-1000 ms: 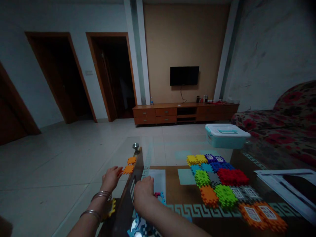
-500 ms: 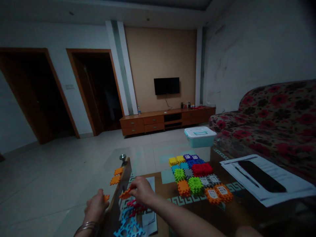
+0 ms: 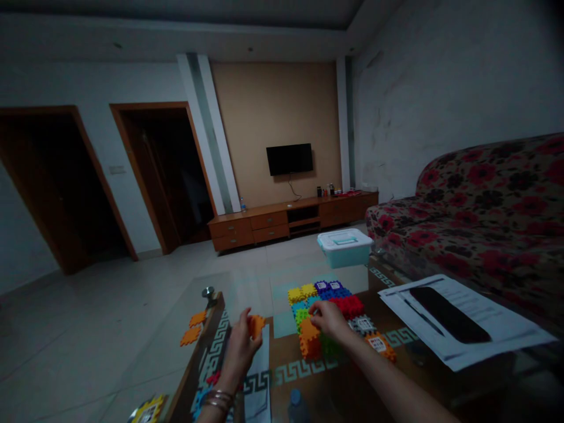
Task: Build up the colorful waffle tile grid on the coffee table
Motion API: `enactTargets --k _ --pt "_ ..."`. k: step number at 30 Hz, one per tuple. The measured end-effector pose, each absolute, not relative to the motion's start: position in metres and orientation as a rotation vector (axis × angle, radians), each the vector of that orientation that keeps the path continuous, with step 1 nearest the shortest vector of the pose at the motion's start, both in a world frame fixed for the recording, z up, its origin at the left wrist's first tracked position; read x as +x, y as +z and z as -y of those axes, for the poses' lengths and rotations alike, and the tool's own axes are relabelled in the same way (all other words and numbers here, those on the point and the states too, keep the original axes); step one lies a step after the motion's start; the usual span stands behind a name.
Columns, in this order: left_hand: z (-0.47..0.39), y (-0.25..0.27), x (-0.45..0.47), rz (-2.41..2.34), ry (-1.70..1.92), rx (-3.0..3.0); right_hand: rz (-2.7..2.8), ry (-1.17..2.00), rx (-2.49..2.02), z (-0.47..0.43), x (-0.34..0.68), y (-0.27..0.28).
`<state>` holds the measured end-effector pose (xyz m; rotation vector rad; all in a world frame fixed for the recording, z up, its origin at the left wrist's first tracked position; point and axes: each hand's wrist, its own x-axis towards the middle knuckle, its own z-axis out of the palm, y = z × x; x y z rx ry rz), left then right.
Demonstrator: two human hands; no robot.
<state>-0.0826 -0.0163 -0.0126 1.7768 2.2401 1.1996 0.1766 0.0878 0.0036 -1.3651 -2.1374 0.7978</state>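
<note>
My left hand (image 3: 241, 346), a bracelet at its wrist, is closed on an orange interlocking foam-like tile (image 3: 257, 325) above the glass table. My right hand (image 3: 331, 321) pinches another orange tile (image 3: 309, 328) by its edge, right over an orange stack (image 3: 311, 349) at the near left corner of the block rows. Beside it, a lime green block is partly covered by my right hand. Behind lie yellow blocks (image 3: 302, 292), purple blocks (image 3: 328, 285) and red blocks (image 3: 351, 306). Blue and red loose pieces (image 3: 203, 395) are partly hidden by my left forearm.
Two orange tiles (image 3: 194, 329) lie at the left on the glass. Papers (image 3: 467, 346) with a black case (image 3: 449, 314) and pen are at right. A bottle (image 3: 297, 405) stands at the near edge. A lidded teal box (image 3: 346, 249) stands behind, near the flowered sofa (image 3: 480, 200).
My right hand has carried an orange tile from the left over to the orange stack. My left hand has moved up and right with its orange tile. The view has tilted and shifted slightly.
</note>
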Motion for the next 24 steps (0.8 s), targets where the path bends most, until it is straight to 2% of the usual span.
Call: enactTargets --k 13,24 --pt "-0.008 -0.034 -0.009 -1.910 1.206 2.001 2.290 0.637 -1.561 -0.075 0.164 0.007" --pt "-0.013 -0.042 0.027 -1.593 0.947 2.222 2.340 0.464 -1.540 -0.076 0.182 0.022"
